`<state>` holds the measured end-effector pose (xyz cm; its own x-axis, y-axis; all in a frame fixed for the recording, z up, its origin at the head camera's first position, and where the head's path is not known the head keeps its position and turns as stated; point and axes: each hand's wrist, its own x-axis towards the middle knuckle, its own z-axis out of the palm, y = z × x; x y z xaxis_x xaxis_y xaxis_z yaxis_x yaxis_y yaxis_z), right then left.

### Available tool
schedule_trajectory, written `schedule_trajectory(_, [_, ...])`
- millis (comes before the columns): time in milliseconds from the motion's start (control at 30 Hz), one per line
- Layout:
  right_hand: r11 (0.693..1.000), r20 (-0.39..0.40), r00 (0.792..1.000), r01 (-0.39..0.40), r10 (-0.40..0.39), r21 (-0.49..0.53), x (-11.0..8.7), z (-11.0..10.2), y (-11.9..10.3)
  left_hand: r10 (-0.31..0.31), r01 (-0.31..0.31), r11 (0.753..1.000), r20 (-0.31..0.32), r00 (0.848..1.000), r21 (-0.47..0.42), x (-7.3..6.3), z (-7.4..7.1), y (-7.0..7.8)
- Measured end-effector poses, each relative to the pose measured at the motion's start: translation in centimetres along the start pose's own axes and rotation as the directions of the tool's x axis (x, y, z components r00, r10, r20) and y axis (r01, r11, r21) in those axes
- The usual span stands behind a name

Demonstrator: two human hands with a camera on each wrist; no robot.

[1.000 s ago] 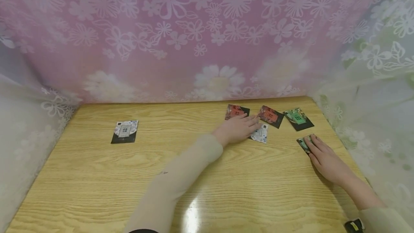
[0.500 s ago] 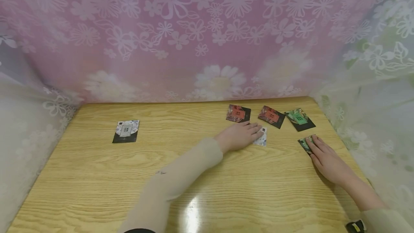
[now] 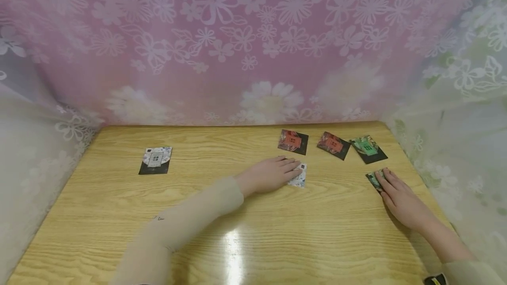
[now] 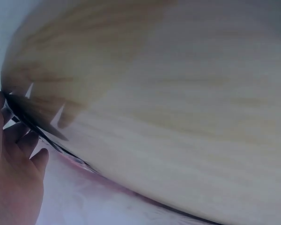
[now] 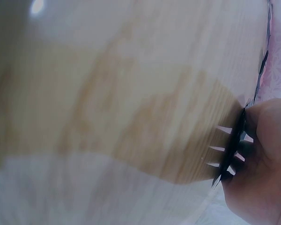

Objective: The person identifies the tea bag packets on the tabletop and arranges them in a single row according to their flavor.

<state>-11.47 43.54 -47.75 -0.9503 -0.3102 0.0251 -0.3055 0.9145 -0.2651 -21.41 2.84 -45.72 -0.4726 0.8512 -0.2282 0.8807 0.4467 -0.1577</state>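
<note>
My left hand (image 3: 271, 174) lies palm down with its fingers stretched out over a flat white floral packet (image 3: 301, 178), covering its left part. To the right, my right hand (image 3: 404, 201) rests its straight fingers on a green-patterned packet (image 3: 372, 181), most of which is hidden. The left wrist view shows the left hand (image 4: 18, 183) at the far left, over a dark thin edge. In the right wrist view, the right hand (image 5: 267, 159) touches a dark flat packet (image 5: 232, 145) seen edge-on.
Two red packets (image 3: 293, 141) (image 3: 333, 145) and a green one (image 3: 368, 149) lie along the back right. Another white floral packet (image 3: 155, 160) lies alone at the left. Flowered curtains (image 3: 253, 56) enclose the wooden table (image 3: 198, 153) at the back and sides.
My left hand has slid the white packet left and slightly toward me, away from the red packets. The right hand has stayed on its green packet.
</note>
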Motion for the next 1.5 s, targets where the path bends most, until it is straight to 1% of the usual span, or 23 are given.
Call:
schedule_trajectory(300, [1.000, 0.000, 1.000, 0.009, -0.009, -0.028, -0.1, -0.3, -0.5, -0.033, 0.032, 0.999, -0.019, 0.999, -0.033, -4.3, 1.4, -1.6])
schedule_trajectory(367, [0.999, -0.007, 1.000, 0.015, -0.015, -0.034, -0.1, -0.3, -0.6, -0.052, 0.051, 0.997, -0.018, 0.998, -0.051, -5.3, 1.6, -2.1])
schedule_trajectory(500, [1.000, -0.011, 1.000, 0.015, -0.015, -0.027, 0.0, -0.3, -0.6, -0.084, 0.083, 0.995, -0.015, 0.996, -0.049, -7.1, 2.2, -3.5])
schedule_trajectory(667, [1.000, -0.004, 1.000, 0.007, -0.007, -0.013, 0.0, -0.3, -0.6, -0.140, 0.141, 0.987, 0.008, 0.990, -0.080, -9.3, 2.9, -5.4])
schedule_trajectory(833, [1.000, 0.027, 0.999, -0.023, 0.023, -0.003, 0.2, -0.5, -0.6, -0.215, 0.214, 0.967, 0.005, 0.977, -0.140, -11.3, 3.7, -6.9])
schedule_trajectory(933, [1.000, 0.023, 1.000, -0.020, 0.020, -0.005, 0.1, -0.5, -0.6, -0.269, 0.266, 0.952, 0.001, 0.963, -0.151, -12.4, 4.2, -7.5])
schedule_trajectory(1000, [1.000, 0.013, 1.000, -0.012, 0.012, -0.011, 0.1, -0.4, -0.6, -0.317, 0.314, 0.938, 0.005, 0.949, -0.147, -13.0, 4.3, -7.6])
schedule_trajectory(1167, [1.000, -0.005, 1.000, 0.001, -0.001, -0.029, 0.0, -0.4, -0.6, -0.443, 0.441, 0.890, 0.014, 0.897, -0.117, -14.1, 4.2, -7.1])
schedule_trajectory(1233, [0.999, -0.006, 1.000, 0.000, -0.001, -0.039, 0.0, -0.3, -0.5, -0.480, 0.479, 0.873, 0.018, 0.877, -0.091, -14.3, 4.1, -6.7])
schedule_trajectory(1300, [0.999, -0.005, 1.000, -0.001, 0.000, -0.046, 0.0, -0.3, -0.5, -0.509, 0.509, 0.859, 0.018, 0.861, -0.062, -14.4, 4.1, -6.4])
schedule_trajectory(1333, [0.999, -0.004, 1.000, -0.003, 0.003, -0.046, 0.0, -0.3, -0.4, -0.519, 0.520, 0.853, 0.017, 0.854, -0.048, -14.5, 4.1, -6.3])
schedule_trajectory(1400, [0.999, 0.002, 1.000, -0.002, 0.003, -0.046, 0.0, -0.3, -0.4, -0.540, 0.539, 0.840, 0.009, 0.842, -0.054, -14.8, 4.1, -6.2])
schedule_trajectory(1467, [0.999, 0.003, 1.000, -0.001, 0.001, -0.037, 0.0, -0.3, -0.4, -0.549, 0.547, 0.834, -0.012, 0.836, -0.075, -15.2, 4.3, -6.3])
schedule_trajectory(1500, [0.999, 0.004, 1.000, -0.003, 0.003, -0.032, 0.0, -0.2, -0.4, -0.549, 0.545, 0.833, -0.024, 0.835, -0.090, -15.4, 4.3, -6.6])
